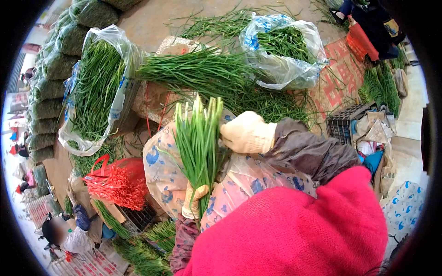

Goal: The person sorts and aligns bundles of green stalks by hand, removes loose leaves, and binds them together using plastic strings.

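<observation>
My left hand (195,198), in a pale glove, is wrapped round the lower part of a bunch of green stalks (199,142), whose pale cut ends point up and away from me. Beside the upper right of the bunch is my right hand (247,133), also gloved, with its fingers curled in against the stalks; what its fingertips hold is hidden. Both hands are above my knees, which are covered by clear plastic with blue prints (262,177). Just beyond the bunch lies a loose heap of long green stalks (198,69).
Plastic bags of greens stand at left (97,87) and upper right (285,43). Red ties (117,184) hang at left near a black crate. Another crate (345,124) is at right. Packed bundles (48,94) are stacked far left. People work at lower left and upper right.
</observation>
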Tool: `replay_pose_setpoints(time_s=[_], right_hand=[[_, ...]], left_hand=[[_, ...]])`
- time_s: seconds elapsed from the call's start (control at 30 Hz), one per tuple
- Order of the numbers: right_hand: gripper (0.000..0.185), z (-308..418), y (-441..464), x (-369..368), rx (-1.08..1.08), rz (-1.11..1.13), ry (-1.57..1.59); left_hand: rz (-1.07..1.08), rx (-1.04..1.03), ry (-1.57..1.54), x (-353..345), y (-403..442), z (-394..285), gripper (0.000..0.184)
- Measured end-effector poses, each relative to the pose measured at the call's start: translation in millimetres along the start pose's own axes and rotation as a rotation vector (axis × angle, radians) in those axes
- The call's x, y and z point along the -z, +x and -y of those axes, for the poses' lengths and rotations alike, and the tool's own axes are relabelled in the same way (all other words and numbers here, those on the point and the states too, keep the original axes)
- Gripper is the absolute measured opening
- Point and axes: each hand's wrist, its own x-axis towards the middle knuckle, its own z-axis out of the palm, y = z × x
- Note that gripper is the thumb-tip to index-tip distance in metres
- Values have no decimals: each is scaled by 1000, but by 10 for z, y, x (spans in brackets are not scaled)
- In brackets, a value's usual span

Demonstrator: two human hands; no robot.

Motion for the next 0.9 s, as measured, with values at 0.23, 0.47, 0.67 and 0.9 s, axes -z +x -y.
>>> replay_pose_setpoints(time_s=[0.23,0.47,0.67,0.9], right_hand=[[17,-748,-275,144,-230,216,-300],[46,-1770,-1105,-23,-680,350,-486],[31,-873,-501,-119,-190,-376,421],[48,-334,140,89,-400,-297,1237]], left_hand=[[-7,82,161,-53,19,-26,61],[68,63,74,-18,-15,-21,68],[1,42,-25,255,26,129,67],[12,43,92,-184,22,-135,65]])
